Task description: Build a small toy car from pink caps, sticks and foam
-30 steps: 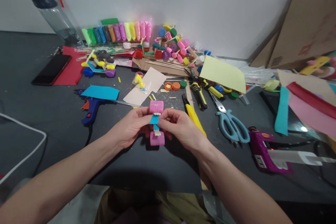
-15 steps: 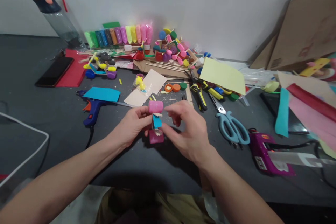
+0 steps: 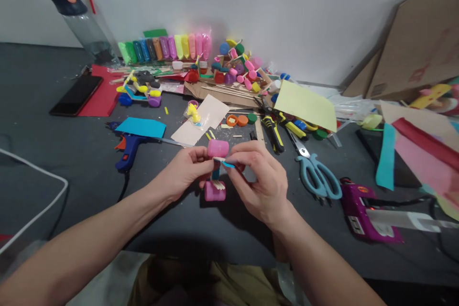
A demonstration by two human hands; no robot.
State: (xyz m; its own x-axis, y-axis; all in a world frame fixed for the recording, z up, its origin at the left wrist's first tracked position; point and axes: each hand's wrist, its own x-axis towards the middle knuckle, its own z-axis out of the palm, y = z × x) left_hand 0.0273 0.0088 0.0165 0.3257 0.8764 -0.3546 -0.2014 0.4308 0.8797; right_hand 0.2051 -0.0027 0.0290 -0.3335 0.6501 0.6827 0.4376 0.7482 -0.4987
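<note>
My left hand (image 3: pixel 188 168) is closed on the left side of a small craft model with two pink cylinders (image 3: pixel 215 191), one at its far end and one at its near end. Blue paper and pale wooden pieces show between the cylinders. Thumb and forefinger of my right hand (image 3: pixel 260 174) pinch a blue paper piece (image 3: pixel 228 165) at the model's middle, beside a pale edge. Whether this piece is fixed to the model is hidden by the fingers. The model is held above the dark table.
A blue glue gun (image 3: pixel 127 153) lies left under a blue card (image 3: pixel 141 127). To the right are scissors (image 3: pixel 317 177), pliers (image 3: pixel 273 134) and a purple power strip (image 3: pixel 369 220). Clay packets (image 3: pixel 165 48), toy parts and a bottle (image 3: pixel 84 28) line the back.
My right hand's fingers have closed from apart to a pinch on the blue paper piece, which has tilted to the right. The model has shifted slightly right in view.
</note>
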